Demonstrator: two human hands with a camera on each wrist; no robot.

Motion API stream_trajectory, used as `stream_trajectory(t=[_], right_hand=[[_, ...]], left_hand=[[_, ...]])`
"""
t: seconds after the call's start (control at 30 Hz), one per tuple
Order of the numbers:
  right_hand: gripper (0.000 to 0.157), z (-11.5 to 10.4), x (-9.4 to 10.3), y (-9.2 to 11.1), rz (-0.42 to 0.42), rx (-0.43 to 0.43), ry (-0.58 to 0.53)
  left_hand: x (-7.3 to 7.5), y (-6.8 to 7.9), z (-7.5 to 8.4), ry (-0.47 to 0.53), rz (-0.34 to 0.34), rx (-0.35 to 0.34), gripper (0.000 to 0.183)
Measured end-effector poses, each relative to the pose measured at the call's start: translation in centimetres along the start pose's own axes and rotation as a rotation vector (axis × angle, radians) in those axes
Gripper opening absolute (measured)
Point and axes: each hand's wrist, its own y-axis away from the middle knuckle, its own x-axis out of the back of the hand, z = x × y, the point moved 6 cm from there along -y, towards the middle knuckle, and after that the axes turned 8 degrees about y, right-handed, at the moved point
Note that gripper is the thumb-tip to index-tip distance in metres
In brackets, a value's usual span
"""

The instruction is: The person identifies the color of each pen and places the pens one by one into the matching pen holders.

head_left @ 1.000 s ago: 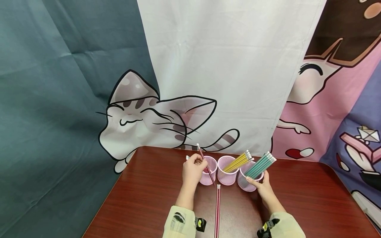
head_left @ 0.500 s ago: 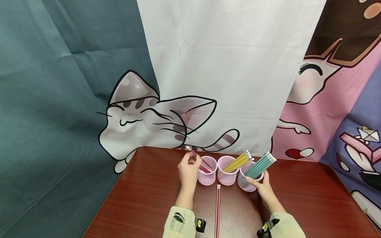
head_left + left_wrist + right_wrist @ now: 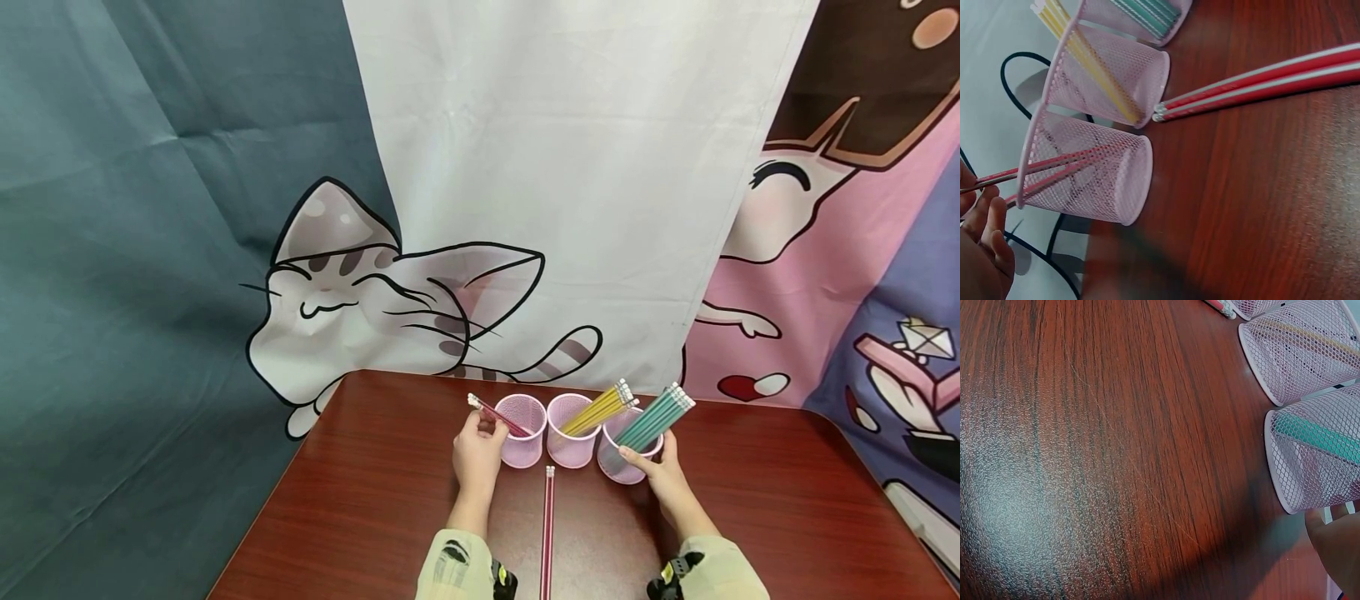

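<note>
My left hand [image 3: 477,460] pinches red pencils [image 3: 507,422] near their eraser ends. The pencils lean inside the left pink mesh pencil cup [image 3: 522,452], seen through its wall in the left wrist view. How many the fingers hold is unclear. At the right, my right hand [image 3: 672,487] holds the right pink mesh cup [image 3: 617,469], its thumb at the rim and its fingers around the far side. Several teal pencils [image 3: 651,421] lean in that cup.
Between these two stands a middle pink mesh cup [image 3: 572,452] with several yellow pencils [image 3: 596,412]. Two red pencils [image 3: 548,533] lie side by side on the brown table [image 3: 360,500], in front of the cups. A cartoon-printed curtain [image 3: 562,167] hangs behind the table.
My left hand has brought a red pencil from above the left cup into it, tilting its eraser end left and lowering it beside the others. My right hand stays on its cup.
</note>
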Motion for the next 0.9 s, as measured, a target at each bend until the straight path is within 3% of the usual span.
stream_trajectory(t=[0.37, 0.8, 0.9], right_hand=[[0.081, 0.0, 0.0, -0.1, -0.004, 0.004, 0.008], [0.084, 0.1, 0.0, -0.1, 0.002, 0.0, -0.007], [0.084, 0.1, 0.0, -0.1, -0.001, -0.005, -0.004]], left_hand=[[-0.4, 0.1, -1.8, -0.038, -0.024, 0.058, 0.005], [-0.4, 0.3, -2.0, -0.047, -0.033, 0.043, 0.008], [-0.4, 0.4, -2.3, -0.042, -0.051, 0.071, 0.009]])
